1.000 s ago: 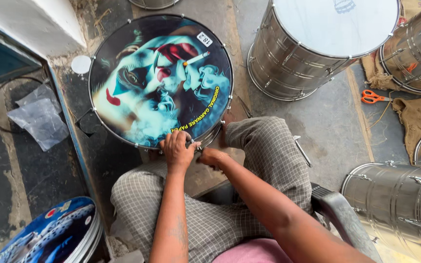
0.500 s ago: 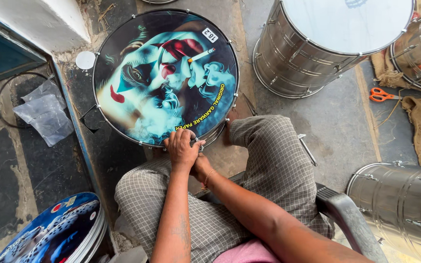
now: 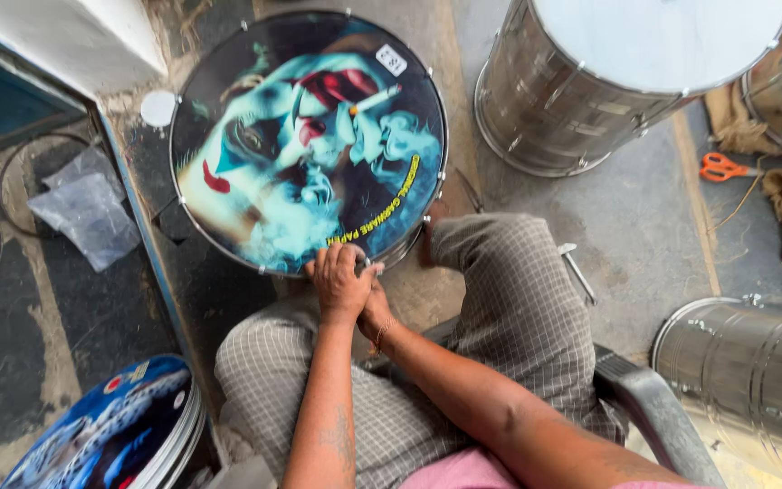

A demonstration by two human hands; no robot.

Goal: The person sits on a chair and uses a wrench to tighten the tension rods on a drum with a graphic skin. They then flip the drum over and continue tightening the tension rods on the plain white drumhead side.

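A round drum with a printed picture of a painted face on its skin stands on the floor between my knees. My left hand lies over the drum's near rim with its fingers curled down on it. A small bit of metal shows at the fingertips. My right hand is tucked under and against the left one at the same spot of the rim, and its fingers are hidden. I sit on a chair in checked trousers.
Shiny metal drum shells stand at the back right and near right. Orange-handled scissors lie on the floor. A small metal tool lies beside my right leg. Printed drum skins are stacked near left, with a plastic bag on the left.
Both hands stay at the same spot on the drum's near rim. The view has shifted slightly, so the drum sits a little higher in the picture.
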